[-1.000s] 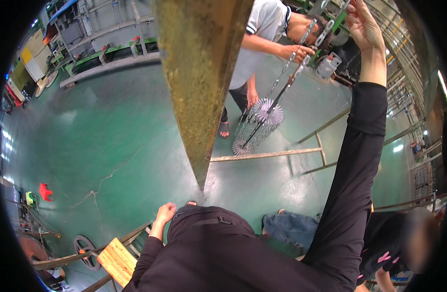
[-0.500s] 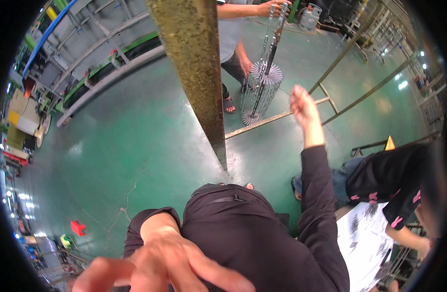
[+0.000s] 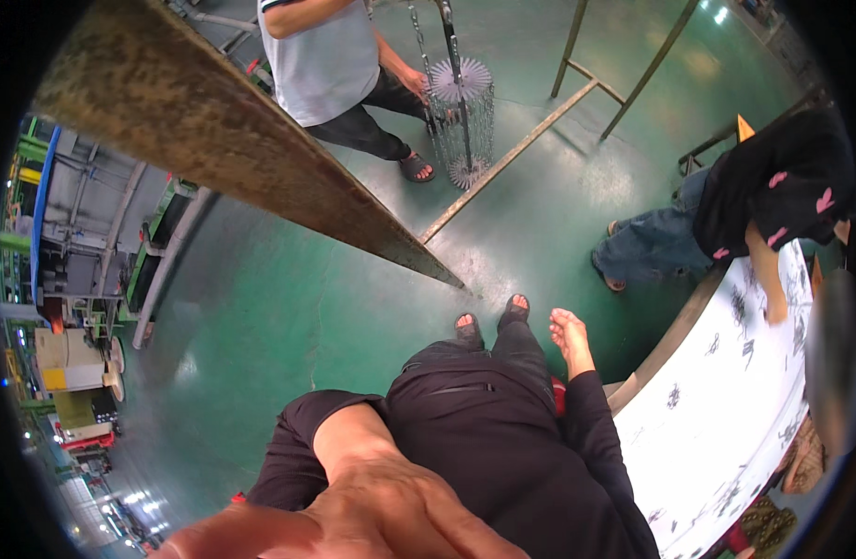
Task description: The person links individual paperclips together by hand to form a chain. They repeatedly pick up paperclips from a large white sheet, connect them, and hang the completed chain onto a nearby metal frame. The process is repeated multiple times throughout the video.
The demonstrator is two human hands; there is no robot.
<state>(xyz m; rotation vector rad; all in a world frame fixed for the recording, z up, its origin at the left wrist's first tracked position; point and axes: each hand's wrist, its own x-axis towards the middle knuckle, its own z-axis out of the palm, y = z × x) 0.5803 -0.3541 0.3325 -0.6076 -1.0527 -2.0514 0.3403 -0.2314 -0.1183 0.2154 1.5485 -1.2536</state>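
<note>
My left hand (image 3: 381, 508) is close and large at the bottom, palm down, its fingers spread apart and partly cut off by the lower edge. No object shows in it. My right hand (image 3: 569, 337) hangs beside my right thigh with its fingers curled in; whether anything small is inside is hidden. Nearest to it is a long white table (image 3: 707, 401) with small dark pieces scattered in groups on its top. Ahead, another person (image 3: 325, 79) in a grey shirt holds a tall rack (image 3: 462, 121) of toothed round discs strung with hanging chains.
A rusty metal post (image 3: 251, 168) slants across the upper left, joined to a low floor bar (image 3: 512, 163). A co-worker (image 3: 763, 186) in a black top with pink shapes reaches over the table on the right. Pipes and machinery (image 3: 83, 224) line the left side.
My view has turned rightward and down, bringing more of the white table in. My right hand has lowered from raised in front to beside my thigh. The post now leans more across the view.
</note>
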